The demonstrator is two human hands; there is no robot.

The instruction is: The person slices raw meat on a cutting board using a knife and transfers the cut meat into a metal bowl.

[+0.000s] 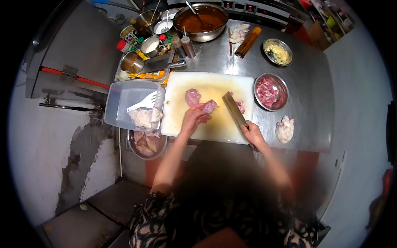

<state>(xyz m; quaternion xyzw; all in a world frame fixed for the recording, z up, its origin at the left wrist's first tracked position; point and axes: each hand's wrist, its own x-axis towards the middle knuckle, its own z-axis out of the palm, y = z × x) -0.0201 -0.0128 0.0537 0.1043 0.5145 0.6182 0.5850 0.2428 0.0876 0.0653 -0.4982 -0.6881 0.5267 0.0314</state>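
Note:
My left hand [194,119] grips a piece of raw meat [209,107] above the middle of a white cutting board [178,82]. Just behind it on the board lies another raw meat piece [192,97]. In my right hand [252,133] is a cleaver [234,109], its broad blade pointing away from me and leaning left over the board. Small cut meat pieces [240,106] show at the right of the blade, partly hidden by it. A metal bowl of cut meat [268,91] stands beside the board's right edge.
Left of the board is a clear plastic bin [115,97] with a white slotted spatula [142,102] and pale skin [145,118]. Below sits a bowl of meat [147,144]. Behind are a sauce bowl [200,22], skewers [249,42] and a minced-garlic-like bowl [277,52]. Pale skin [285,129] lies right.

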